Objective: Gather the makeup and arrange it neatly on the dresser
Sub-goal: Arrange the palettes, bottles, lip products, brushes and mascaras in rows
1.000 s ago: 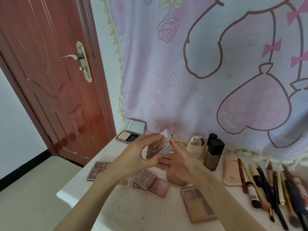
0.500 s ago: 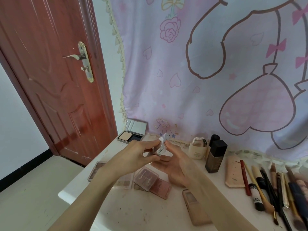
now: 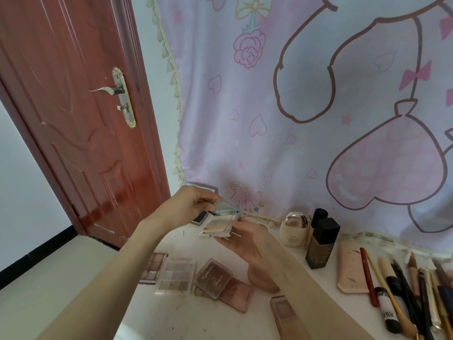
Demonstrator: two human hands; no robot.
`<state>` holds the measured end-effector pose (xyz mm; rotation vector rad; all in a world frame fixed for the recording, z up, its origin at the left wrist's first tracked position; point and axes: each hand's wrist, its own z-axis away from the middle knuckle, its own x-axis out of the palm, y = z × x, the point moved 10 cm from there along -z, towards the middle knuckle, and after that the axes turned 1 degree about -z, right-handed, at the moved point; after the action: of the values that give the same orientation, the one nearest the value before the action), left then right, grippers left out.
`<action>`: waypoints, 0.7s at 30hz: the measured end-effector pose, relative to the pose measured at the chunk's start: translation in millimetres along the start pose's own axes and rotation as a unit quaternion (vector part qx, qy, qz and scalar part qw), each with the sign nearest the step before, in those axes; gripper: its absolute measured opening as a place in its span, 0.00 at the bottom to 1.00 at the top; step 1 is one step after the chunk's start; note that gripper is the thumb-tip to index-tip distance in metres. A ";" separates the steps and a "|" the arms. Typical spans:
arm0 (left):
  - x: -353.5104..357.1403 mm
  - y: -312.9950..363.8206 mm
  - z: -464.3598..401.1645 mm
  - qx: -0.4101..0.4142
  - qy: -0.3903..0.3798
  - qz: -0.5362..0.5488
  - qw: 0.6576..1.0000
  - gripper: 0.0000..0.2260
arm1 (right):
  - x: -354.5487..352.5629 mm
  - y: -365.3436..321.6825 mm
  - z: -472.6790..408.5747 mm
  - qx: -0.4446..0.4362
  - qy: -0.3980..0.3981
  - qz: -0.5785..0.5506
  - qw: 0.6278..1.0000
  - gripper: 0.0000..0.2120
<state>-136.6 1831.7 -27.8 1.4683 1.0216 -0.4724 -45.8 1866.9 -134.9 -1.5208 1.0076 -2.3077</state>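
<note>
- Both hands hold one open powder compact [image 3: 219, 225] above the dresser [image 3: 171, 317].
- Left hand [image 3: 188, 207] pinches its raised lid.
- Right hand [image 3: 247, 241] cradles the base from beneath, fingers curled at its edge.

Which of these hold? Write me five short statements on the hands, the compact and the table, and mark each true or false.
1. Both hands hold an open compact. True.
2. The left hand grips the lid. True.
3. The black-capped bottle lies flat. False: it stands upright.
4. The brushes lie left of the hands. False: they lie on the right.
5. The right hand supports the compact from below. True.
</note>
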 end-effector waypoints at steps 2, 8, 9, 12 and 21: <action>1.4 -5.5 -13.1 -0.002 0.001 -0.017 1.000 0.07 | -6.2 -7.5 -12.1 -0.013 0.028 0.064 0.998 0.14; 14.2 -26.7 -53.4 -0.017 -0.032 -0.083 0.996 0.12 | -30.4 -40.1 -56.4 -0.106 0.121 0.362 0.918 0.08; 16.4 -29.1 -59.2 -0.021 -0.033 -0.086 0.995 0.11 | -30.2 -49.1 -62.7 -0.137 0.138 0.428 0.883 0.08; 23.8 -38.5 -72.2 -0.036 -0.023 -0.077 0.996 0.11 | -30.6 -63.6 -80.2 -0.180 0.157 0.526 0.816 0.09; 40.5 -97.3 -26.2 -0.143 0.128 -0.078 0.978 0.12 | -74.3 -62.5 -121.3 -0.130 0.233 0.517 0.814 0.17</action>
<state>-200.6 1858.0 -111.5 1.2158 1.3568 -0.2373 -105.8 2003.4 -178.7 -0.1922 1.7392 -1.7163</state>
